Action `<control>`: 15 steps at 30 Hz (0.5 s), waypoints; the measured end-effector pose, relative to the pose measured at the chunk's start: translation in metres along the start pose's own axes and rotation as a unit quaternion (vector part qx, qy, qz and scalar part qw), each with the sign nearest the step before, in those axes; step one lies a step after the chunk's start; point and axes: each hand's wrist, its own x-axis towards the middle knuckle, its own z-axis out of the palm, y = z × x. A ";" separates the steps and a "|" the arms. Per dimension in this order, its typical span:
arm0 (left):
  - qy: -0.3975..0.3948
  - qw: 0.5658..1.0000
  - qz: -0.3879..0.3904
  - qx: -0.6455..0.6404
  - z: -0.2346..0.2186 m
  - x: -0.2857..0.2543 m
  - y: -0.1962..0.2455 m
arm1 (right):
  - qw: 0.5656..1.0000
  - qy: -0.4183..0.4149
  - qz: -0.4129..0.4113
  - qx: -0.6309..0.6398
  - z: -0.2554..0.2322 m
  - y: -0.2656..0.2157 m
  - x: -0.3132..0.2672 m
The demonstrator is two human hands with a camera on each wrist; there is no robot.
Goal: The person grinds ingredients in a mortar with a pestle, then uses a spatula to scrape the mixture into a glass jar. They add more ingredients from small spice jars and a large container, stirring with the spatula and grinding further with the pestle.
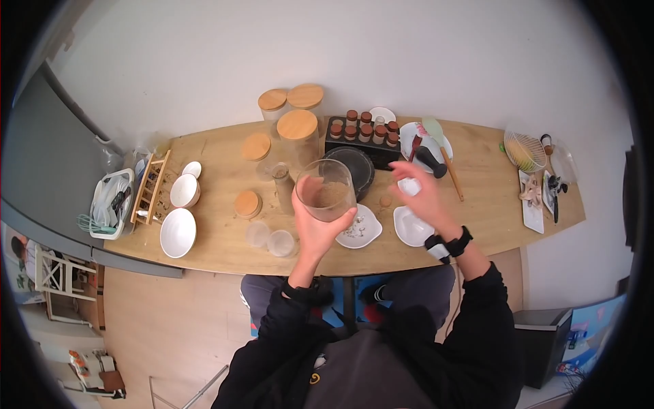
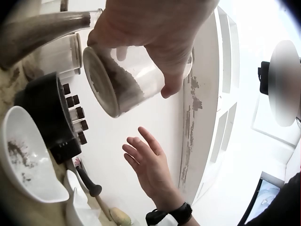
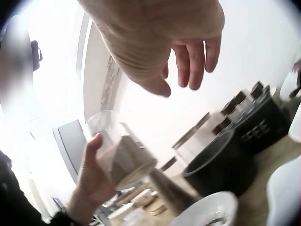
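My left hand grips a clear cylindrical jar above the front middle of the table. Brown powder lies in the jar, sloping to one side in the left wrist view, and the jar has no lid on it. To its right my right hand is raised in the air, fingers loosely extended, holding nothing. Below the hands are a white leaf-shaped dish with dark scraps in it and another white dish. A black round pot stands just behind the jar, partly hidden by it.
A narrow bottle of brown powder stands left of the jar. Wooden-lidded canisters and a black spice rack line the back. White bowls are at left. A green spatula lies on a plate at right.
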 end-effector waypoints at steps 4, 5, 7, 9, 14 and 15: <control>-0.052 0.998 0.009 0.026 0.001 0.001 0.016 | 0.982 -0.083 -0.047 0.164 0.058 -0.043 -0.002; -0.063 0.996 0.025 0.050 0.002 0.001 0.017 | 0.973 -0.093 -0.039 0.207 0.068 -0.043 -0.001; -0.077 0.996 0.012 0.038 0.002 0.000 0.018 | 0.973 -0.092 -0.015 0.210 0.082 -0.034 0.002; -0.103 0.995 -0.009 0.007 -0.004 0.003 0.015 | 0.968 -0.059 -0.044 0.239 0.095 -0.031 0.001; -0.128 0.985 0.020 0.116 -0.015 -0.002 0.009 | 0.972 -0.031 -0.048 0.228 0.108 -0.032 -0.007; -0.135 0.977 0.029 0.164 -0.018 -0.003 0.018 | 0.973 -0.028 -0.052 0.224 0.109 -0.033 -0.008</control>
